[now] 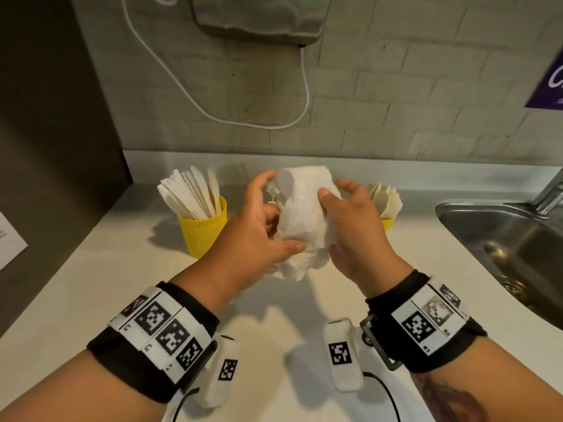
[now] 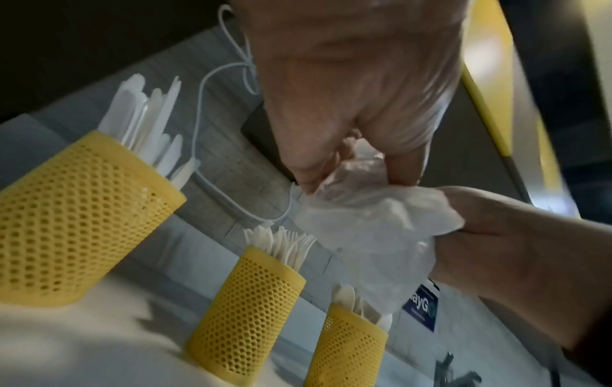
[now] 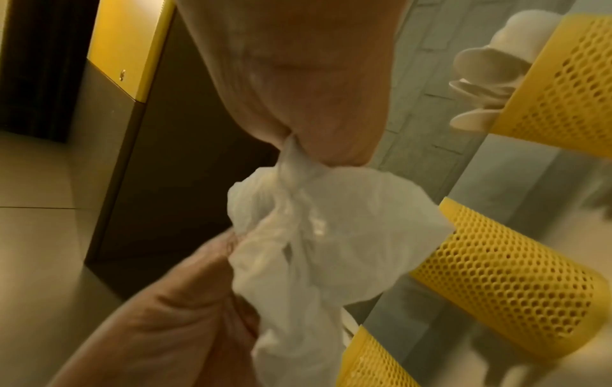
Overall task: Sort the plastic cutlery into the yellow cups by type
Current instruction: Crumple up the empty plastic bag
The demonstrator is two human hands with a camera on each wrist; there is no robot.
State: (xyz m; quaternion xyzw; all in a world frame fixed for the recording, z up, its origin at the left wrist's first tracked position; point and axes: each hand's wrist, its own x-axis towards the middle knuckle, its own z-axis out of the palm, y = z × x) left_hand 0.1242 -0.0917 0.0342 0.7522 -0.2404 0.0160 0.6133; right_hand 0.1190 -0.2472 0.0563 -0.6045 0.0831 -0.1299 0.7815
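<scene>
Both hands hold a crumpled white plastic bag (image 1: 304, 208) above the counter. My left hand (image 1: 275, 214) grips its left side, thumb under the lower part. My right hand (image 1: 335, 193) pinches its right side. In the wrist views the left hand (image 2: 351, 170) and the right hand (image 3: 291, 138) each pinch a gathered fold of the bag (image 2: 364, 222) (image 3: 331, 230). Three yellow mesh cups stand in a row: knives (image 1: 203, 229) (image 2: 76, 217), forks (image 2: 248, 309) and spoons (image 1: 387, 222) (image 2: 348, 348). The bag hides the fork cup from the head view; only fork tines (image 1: 272, 190) show.
A steel sink (image 1: 502, 239) with a tap (image 1: 548, 190) lies at the right of the pale counter (image 1: 122, 284). A dark cabinet (image 1: 45, 147) walls the left side. On the tiled wall hang a dispenser (image 1: 259, 16) and a white cable (image 1: 182, 77).
</scene>
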